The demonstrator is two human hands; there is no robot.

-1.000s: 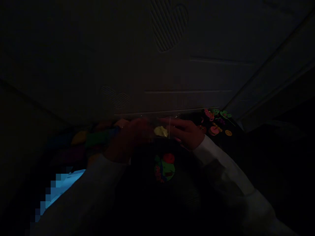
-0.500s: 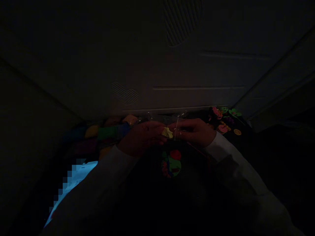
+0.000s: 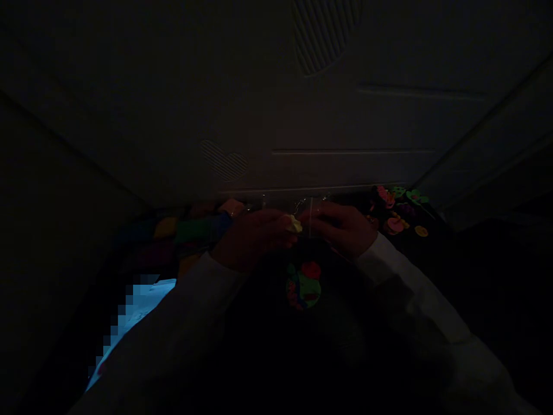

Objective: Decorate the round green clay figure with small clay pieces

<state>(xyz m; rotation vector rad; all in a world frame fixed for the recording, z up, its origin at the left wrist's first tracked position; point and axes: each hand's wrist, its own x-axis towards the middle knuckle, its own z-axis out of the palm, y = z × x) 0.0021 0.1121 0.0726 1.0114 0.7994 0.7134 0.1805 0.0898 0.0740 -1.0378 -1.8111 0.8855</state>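
The scene is very dark. My left hand is closed on a lump of pale yellow modelling clay, which shows at its fingertips. Facing it, my right hand pinches a clear plastic bag whose pale edge stands upright beside the clay. Whether the clay is partly inside the bag I cannot tell. Below both hands lies a round green clay piece with a red round part on top and blue and pink bits at its left.
Packs of coloured clay, among them a green pack and a yellow pack, lie at the left. Clay flowers and a yellow disc are at the right. A lit blue screen is by my left forearm. A pale wall rises behind.
The yellow clay is turned and shows a smaller part at my left fingertips. My right hand and the bag's edge have shifted slightly. The whole view has moved a little.
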